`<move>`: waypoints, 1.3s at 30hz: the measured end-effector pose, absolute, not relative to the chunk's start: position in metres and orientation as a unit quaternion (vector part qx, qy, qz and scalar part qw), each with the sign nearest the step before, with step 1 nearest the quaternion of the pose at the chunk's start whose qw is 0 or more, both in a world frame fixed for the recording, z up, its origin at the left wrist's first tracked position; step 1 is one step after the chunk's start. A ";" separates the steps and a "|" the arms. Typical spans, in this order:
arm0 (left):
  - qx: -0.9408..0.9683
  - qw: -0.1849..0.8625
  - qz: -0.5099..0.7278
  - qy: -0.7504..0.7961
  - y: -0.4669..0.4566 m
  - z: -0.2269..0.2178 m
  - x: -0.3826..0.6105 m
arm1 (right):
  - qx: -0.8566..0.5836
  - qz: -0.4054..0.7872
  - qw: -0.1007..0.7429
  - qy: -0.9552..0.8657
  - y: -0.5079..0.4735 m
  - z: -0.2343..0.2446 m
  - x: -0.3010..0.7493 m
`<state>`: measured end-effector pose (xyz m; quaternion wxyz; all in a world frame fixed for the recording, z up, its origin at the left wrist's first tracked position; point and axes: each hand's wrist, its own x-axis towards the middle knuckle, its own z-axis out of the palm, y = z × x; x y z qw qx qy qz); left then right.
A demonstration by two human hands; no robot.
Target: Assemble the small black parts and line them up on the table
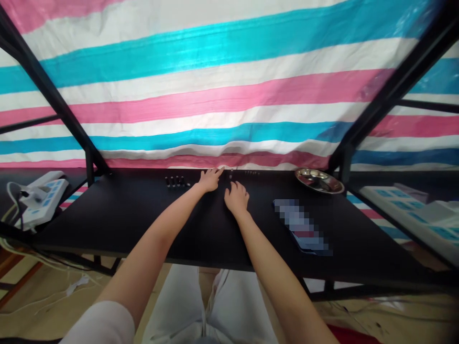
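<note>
My left hand (211, 180) reaches to the back of the black table (143, 224). Its fingers are spread, with the index finger stretched toward the back edge, and nothing shows in it. Nearer to me, my right hand (237, 197) rests palm down on the tabletop, its fingers loosely bent and apart. Just beyond its fingertips lie a few tiny pale pieces (231, 176), too small to name. Left of my left hand stand several small dark cylinders with light ends (172, 181) in a group. A row of tiny grey pieces (252, 173) lies along the back edge to the right.
A round shiny metal tray (337, 187) sits at the back right. A blurred bluish flat packet (301, 227) lies to the right of my right arm. Black frame posts (57, 102) and a striped tarp (215, 91) bound the table. Power strips (45, 200) lie beyond the left post.
</note>
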<state>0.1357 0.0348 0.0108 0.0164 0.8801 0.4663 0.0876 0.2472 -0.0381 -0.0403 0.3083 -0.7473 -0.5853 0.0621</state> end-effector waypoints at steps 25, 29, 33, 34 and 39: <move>0.664 0.204 0.530 0.486 -0.033 0.000 0.098 | -0.786 0.091 0.147 -0.594 0.003 -0.046 0.244; 0.637 0.231 0.565 0.470 -0.049 -0.004 0.089 | -0.794 0.096 0.134 -0.585 0.015 -0.045 0.242; 0.642 0.251 0.569 0.449 -0.053 -0.008 0.090 | -0.776 0.082 0.173 -0.601 0.017 -0.044 0.243; 0.636 0.261 0.569 0.450 -0.053 -0.009 0.090 | -0.767 0.072 0.196 -0.607 0.016 -0.044 0.243; 0.541 0.359 0.608 0.456 -0.044 -0.018 0.086 | -0.683 0.030 0.367 -0.631 -0.001 -0.044 0.243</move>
